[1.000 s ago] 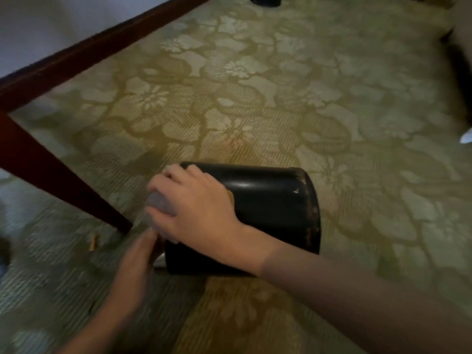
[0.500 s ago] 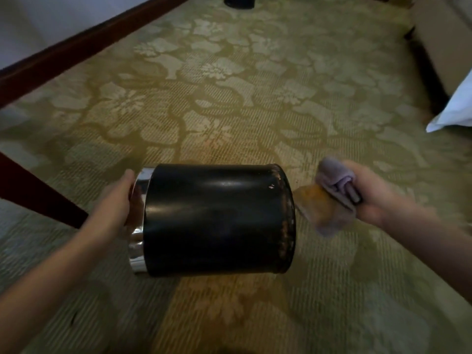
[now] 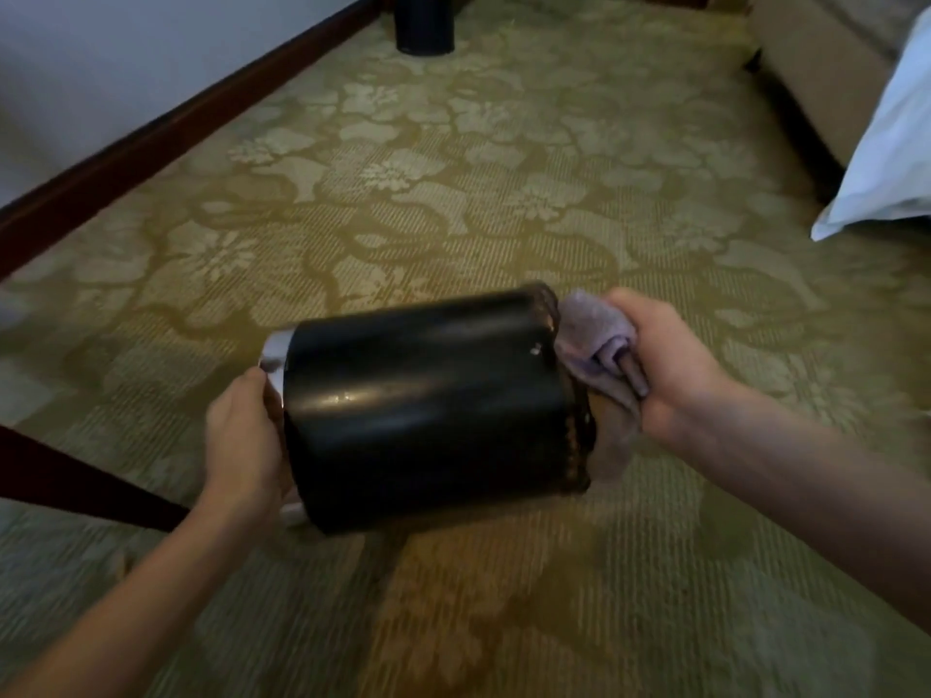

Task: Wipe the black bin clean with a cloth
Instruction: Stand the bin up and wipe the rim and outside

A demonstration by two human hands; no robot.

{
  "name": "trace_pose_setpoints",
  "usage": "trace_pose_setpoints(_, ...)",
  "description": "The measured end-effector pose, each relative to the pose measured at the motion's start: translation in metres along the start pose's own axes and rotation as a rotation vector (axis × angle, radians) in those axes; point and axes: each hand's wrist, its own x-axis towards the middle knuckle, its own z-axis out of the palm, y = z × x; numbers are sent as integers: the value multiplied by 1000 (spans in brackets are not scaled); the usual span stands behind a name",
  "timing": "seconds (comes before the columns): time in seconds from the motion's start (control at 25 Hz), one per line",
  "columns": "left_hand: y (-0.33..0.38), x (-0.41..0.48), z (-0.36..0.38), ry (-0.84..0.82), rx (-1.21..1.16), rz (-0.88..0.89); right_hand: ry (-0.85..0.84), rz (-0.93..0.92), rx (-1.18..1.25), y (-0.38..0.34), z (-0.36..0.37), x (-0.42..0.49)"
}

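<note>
Glossy black cylindrical bin (image 3: 428,410) held sideways above patterned carpet (image 3: 453,193). Left hand (image 3: 247,440) clasps chrome rim; right hand (image 3: 670,365) bunches purple cloth (image 3: 599,345) against base. Base edge looks grimy; wiping likely unfinished.

Black bin held sideways over patterned carpet, cloth at its base.

The left hand (image 3: 247,440) grips the black bin (image 3: 428,410) at its silver rim (image 3: 274,352); the right hand (image 3: 670,365) presses a bunched purple cloth (image 3: 597,345) against the scuffed bottom end. Floral carpet (image 3: 453,168) lies beneath, white bedding (image 3: 886,158) at far right.
</note>
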Motion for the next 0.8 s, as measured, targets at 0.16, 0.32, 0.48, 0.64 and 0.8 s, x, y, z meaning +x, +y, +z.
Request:
trace_pose_setpoints(0.16,-23,0,54,-113,-124,-211,74,-531,-277,-31,12,-19)
trace_pose_setpoints(0.32,-48,-6,75,-265,-117,-268,174,-732,-600,-22,-27,-38)
trace_pose_setpoints(0.48,-63,-47,78,-286,208,21,362,-657,-566,12,-85,-59)
trace_pose_setpoints(0.64,-73,-79,78,-335,210,21,482,-607,-464,37,-114,-65)
trace_pose_setpoints(0.8,-80,-84,83,-412,302,177,529,-582,-443,50,-141,-62)
